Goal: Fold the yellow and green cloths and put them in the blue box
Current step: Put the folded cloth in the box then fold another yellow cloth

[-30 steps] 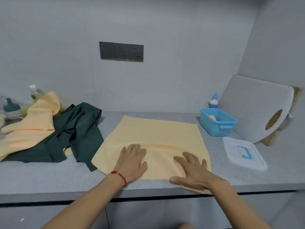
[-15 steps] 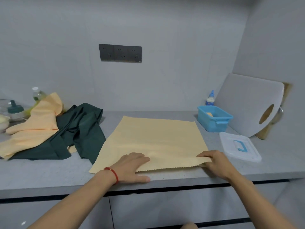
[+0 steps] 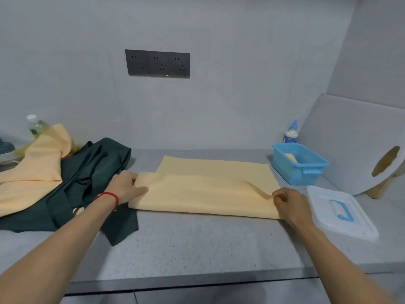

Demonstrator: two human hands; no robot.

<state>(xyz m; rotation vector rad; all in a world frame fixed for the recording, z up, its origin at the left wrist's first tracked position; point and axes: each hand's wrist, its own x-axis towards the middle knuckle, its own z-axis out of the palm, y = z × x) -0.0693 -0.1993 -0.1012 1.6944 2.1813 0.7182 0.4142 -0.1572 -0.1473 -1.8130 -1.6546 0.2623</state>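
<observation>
The yellow cloth (image 3: 210, 189) lies mid-counter, spanning the gap between both hands. The left hand (image 3: 126, 186) pinches the cloth's left corner of the folded-over layer, thumb and fingers curled on the fabric, index finger extended along it; a red string bracelet (image 3: 109, 197) sits on that wrist. The right hand (image 3: 289, 204) pinches the right corner of the same layer, fingers curled round the edge. The cloth is doubled front to back: the near fold runs straight and parallel to the counter's front, the upper layer falls short of the far edge, leaving a strip of the lower layer exposed behind. A shallow wrinkle rises near the right hand. The green cloth (image 3: 87, 185) lies crumpled just left of the left hand, its near tail under that forearm, overlapping a second yellow cloth (image 3: 37, 170) further left. The blue box (image 3: 300, 164) stands right-rear, close to the cloth's far right corner, something yellow inside. A clear lid with blue handle (image 3: 341, 212) lies just beside the right hand. Bare grey countertop (image 3: 197, 242) extends from the fold to the front edge.
</observation>
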